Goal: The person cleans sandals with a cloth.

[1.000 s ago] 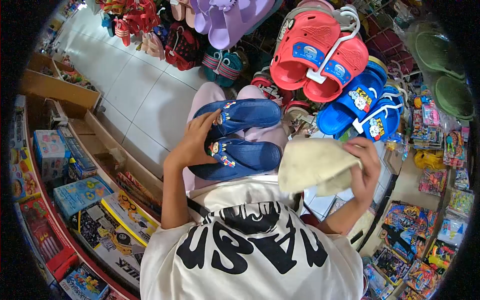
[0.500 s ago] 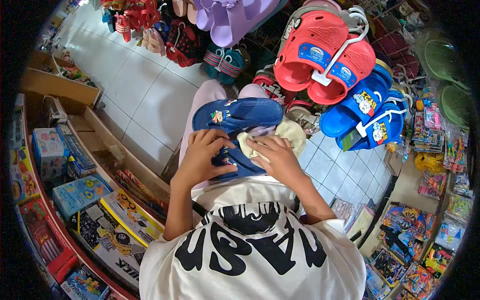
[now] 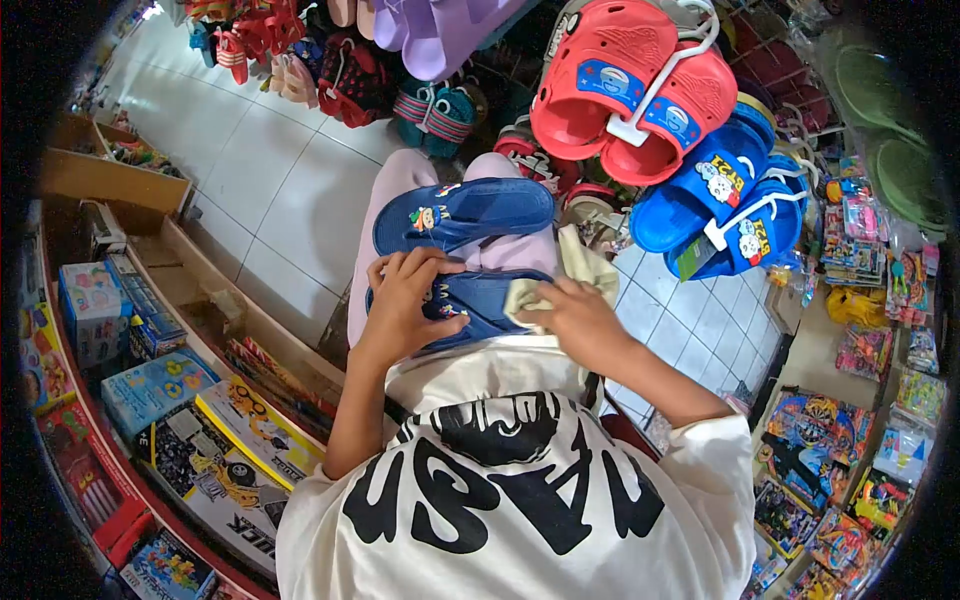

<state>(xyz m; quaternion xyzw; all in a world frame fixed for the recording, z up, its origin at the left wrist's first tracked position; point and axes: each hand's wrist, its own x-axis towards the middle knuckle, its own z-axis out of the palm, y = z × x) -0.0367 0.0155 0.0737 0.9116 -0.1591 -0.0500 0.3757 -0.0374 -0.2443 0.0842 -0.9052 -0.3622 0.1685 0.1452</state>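
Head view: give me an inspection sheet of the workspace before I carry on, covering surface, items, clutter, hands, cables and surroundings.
Surface: lap in pale pink trousers, bearing both slippers
Items: far navy slipper untouched; near navy slipper partly covered by hands; cream cloth bunched at its right end
Clutter: red clogs and blue slides on white hangers, close beyond the right hand
Hands: left hand holds the near navy slipper; right hand grips the cream cloth
Cables: nothing seen
Surroundings: tiled floor; boxed toys on the left
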